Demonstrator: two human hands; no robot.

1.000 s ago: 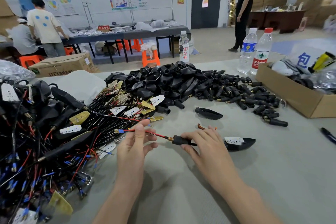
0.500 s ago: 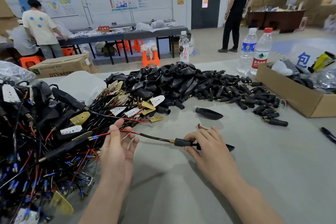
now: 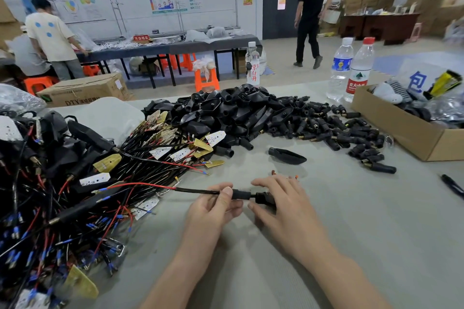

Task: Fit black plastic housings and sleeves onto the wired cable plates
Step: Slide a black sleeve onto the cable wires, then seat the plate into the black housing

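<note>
My left hand (image 3: 216,206) pinches a black cable (image 3: 195,191) just behind a black sleeve (image 3: 241,194) threaded on it. My right hand (image 3: 278,198) grips the black housing (image 3: 265,198) at the cable's end, and its fingers hide most of that housing. The cable's red and blue-tipped wires (image 3: 140,185) trail left toward a tangled heap of wired plates (image 3: 105,173). A pile of black housings (image 3: 233,110) and a spread of small black sleeves (image 3: 346,133) lie at the back of the table. One loose housing (image 3: 287,155) lies alone just beyond my hands.
An open cardboard box (image 3: 411,138) with odds and ends stands at the right. Two water bottles (image 3: 351,70) and a third bottle (image 3: 252,65) stand at the far edge. A black pen (image 3: 452,184) lies at the right edge. People work at other tables behind.
My left hand has slid right along the cable from the wire end up to the sleeve. My right hand has closed over the housing, and the white plate is out of sight.
</note>
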